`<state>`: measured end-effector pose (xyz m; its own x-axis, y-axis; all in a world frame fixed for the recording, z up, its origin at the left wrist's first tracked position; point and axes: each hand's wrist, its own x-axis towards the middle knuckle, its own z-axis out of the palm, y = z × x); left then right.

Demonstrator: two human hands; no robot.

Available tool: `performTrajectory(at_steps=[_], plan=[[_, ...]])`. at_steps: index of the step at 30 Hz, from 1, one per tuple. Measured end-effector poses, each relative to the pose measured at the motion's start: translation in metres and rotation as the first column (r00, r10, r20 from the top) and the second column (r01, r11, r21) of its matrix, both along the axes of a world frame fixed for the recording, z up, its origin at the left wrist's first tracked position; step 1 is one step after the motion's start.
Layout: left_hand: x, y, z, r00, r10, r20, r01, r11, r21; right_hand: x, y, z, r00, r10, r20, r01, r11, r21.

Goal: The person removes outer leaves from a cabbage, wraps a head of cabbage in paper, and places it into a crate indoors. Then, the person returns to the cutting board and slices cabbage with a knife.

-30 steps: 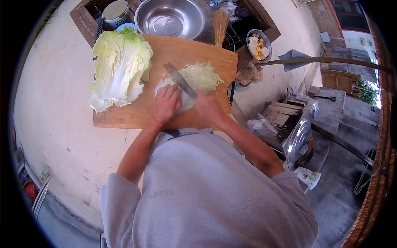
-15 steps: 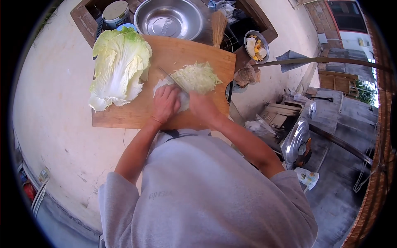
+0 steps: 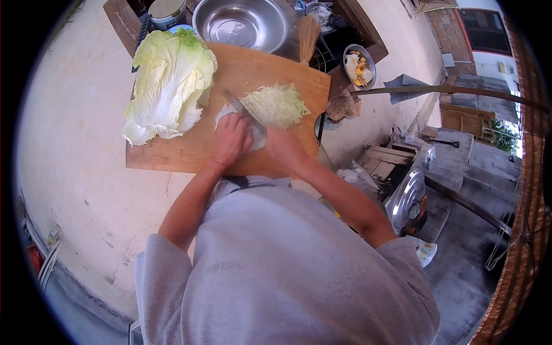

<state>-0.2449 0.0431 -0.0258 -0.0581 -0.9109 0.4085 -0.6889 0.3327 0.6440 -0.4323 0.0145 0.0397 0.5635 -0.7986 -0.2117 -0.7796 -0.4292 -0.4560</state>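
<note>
My left hand (image 3: 232, 138) has its fingers curled on a piece of white cabbage (image 3: 256, 140) on the wooden cutting board (image 3: 172, 155). My right hand (image 3: 283, 146), slightly blurred, is closed on the handle of a knife (image 3: 244, 109). The blade slants between the held cabbage and a pile of shredded cabbage (image 3: 277, 105) on its far right side. Large cabbage leaves (image 3: 169, 92) lie at the board's left, green at the far end and white at the near end. My right hand hides the knife handle.
Behind the board are a steel basin (image 3: 240, 26), a tub (image 3: 167, 12) and a straw brush (image 3: 308, 37). A metal bowl (image 3: 359, 67) with white and yellow pieces stands at the back right. A steel lid (image 3: 409, 201) is further right.
The view has shifted slightly, so the board's left side and the leaves appear higher. The knife blade's angle has changed a little beside my left hand. Both hands keep their hold.
</note>
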Motion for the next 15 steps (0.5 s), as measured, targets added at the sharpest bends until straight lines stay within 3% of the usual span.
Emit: performTrajectory(at_steps=[3,6,9,11,15], plan=[[0.002,0.001,-0.004,1.0,0.001,-0.007,-0.001,1.0,-0.028,0.001,-0.002,-0.008,0.993,0.005,0.116,0.0,0.999,-0.047],[0.001,-0.001,-0.005,1.0,0.02,-0.002,-0.02,0.999,-0.043,-0.008,0.005,0.015,0.994,0.022,0.105,-0.015,0.998,-0.062],[0.001,0.002,-0.003,1.0,0.012,-0.012,-0.012,1.0,-0.011,-0.017,0.01,0.057,0.998,0.028,0.053,-0.03,0.999,0.024],[0.002,0.001,-0.006,1.0,0.006,-0.02,-0.007,1.0,-0.02,-0.02,0.011,0.057,0.999,0.029,0.018,-0.03,0.997,0.07],[0.0,0.001,-0.005,1.0,0.009,-0.015,-0.009,1.0,0.001,-0.004,0.012,-0.007,1.0,-0.022,-0.013,0.022,1.0,-0.008]])
